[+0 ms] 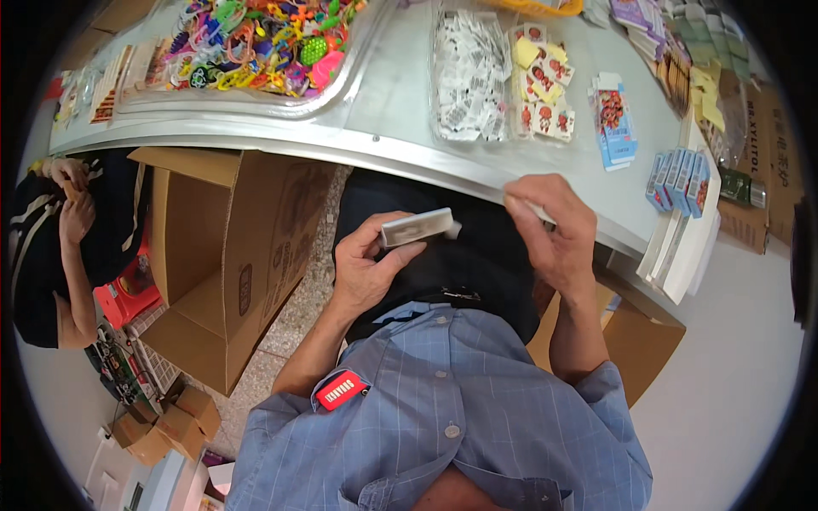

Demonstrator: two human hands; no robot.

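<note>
In front of my lap, my left hand [368, 262] is closed around a small pale carton [416, 228]. Its fingers lie on one side and its thumb below, and a blurred whitish flap [454, 231] sticks out at the right end. Farther right, at the table's front edge, my right hand [558, 232] is raised with thumb and fingers pinched together. A thin white piece [540, 214] shows between those fingers, too small to name. Nearest beyond that hand lie a tray of white sachets [471, 77] and a tray of printed stickers [544, 81].
On the table [383, 102], a plastic tray [341, 95] holds colourful small toys. Flat blue cartons [613, 123] and several filled blue boxes [677, 180] lie at right. A large open cardboard box [264, 247] stands left of my legs; another person's arm [77, 255] shows beyond it.
</note>
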